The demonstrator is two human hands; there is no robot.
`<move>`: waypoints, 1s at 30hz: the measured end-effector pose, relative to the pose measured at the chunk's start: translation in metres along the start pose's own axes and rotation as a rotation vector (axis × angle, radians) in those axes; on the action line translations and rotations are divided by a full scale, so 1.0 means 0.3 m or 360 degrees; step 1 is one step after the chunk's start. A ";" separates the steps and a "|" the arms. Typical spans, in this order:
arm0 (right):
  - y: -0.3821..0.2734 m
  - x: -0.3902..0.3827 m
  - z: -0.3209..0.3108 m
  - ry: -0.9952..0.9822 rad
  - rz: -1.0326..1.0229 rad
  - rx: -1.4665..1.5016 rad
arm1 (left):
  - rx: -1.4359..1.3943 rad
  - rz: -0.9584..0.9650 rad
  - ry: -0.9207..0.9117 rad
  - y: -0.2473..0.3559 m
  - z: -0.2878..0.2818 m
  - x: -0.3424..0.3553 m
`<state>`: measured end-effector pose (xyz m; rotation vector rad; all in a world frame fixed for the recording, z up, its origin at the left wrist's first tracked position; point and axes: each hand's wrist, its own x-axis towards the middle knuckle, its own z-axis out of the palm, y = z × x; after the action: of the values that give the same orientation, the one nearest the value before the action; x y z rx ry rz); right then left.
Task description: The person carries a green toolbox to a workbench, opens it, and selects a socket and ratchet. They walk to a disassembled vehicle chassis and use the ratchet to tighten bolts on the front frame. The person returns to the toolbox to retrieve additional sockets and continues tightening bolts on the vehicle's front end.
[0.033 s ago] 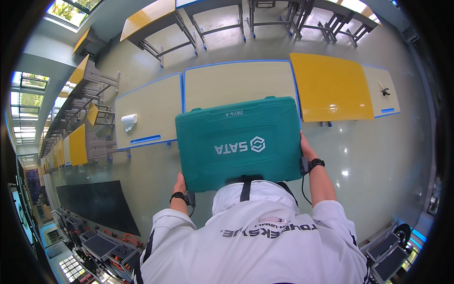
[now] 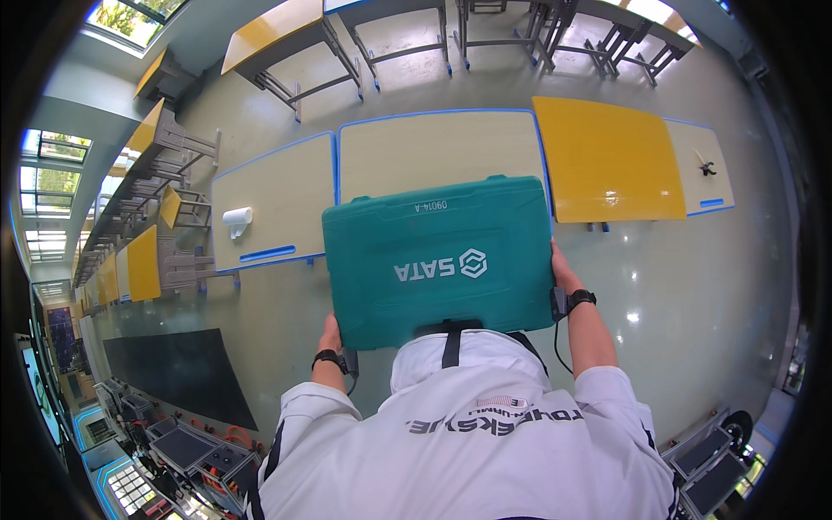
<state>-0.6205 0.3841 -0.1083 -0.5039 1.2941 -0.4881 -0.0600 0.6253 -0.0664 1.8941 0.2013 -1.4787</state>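
Observation:
A wide green plastic tool case (image 2: 433,295) with white lettering is held level in front of my body. Its lid is closed. At the case's left side, near the front corner, is my left hand (image 2: 331,333); only part of the thumb side shows and the other fingers are hidden. My right hand (image 2: 563,268) grips the right side about midway along, fingers mostly out of sight. The case overlaps the near edge of the middle cream desk (image 2: 438,143); whether it touches the desktop I cannot tell.
On the left cream desk (image 2: 286,191) lies a white roll (image 2: 237,218). To the right stands a yellow desk (image 2: 607,165), then a cream desk with a small dark tool (image 2: 707,168). More desks line the far side and left. A black mat (image 2: 182,373) lies on the floor.

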 end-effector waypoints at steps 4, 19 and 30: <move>-0.014 -0.001 0.003 -0.0004 -0.0015 -0.0059 | 0.0048 -0.0108 -0.0006 0.001 -0.016 0.036; -0.164 0.063 0.068 0.0114 0.0203 0.0155 | 0.0111 -0.0029 -0.0427 0.435 0.102 0.272; -0.128 0.109 0.068 0.0085 0.0059 0.0512 | 0.0100 0.0033 -0.0123 0.398 0.117 0.424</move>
<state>-0.5961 0.3354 -0.1064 -0.1991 1.2438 -0.6682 0.0170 0.4787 -0.1317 1.8785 0.0999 -1.5578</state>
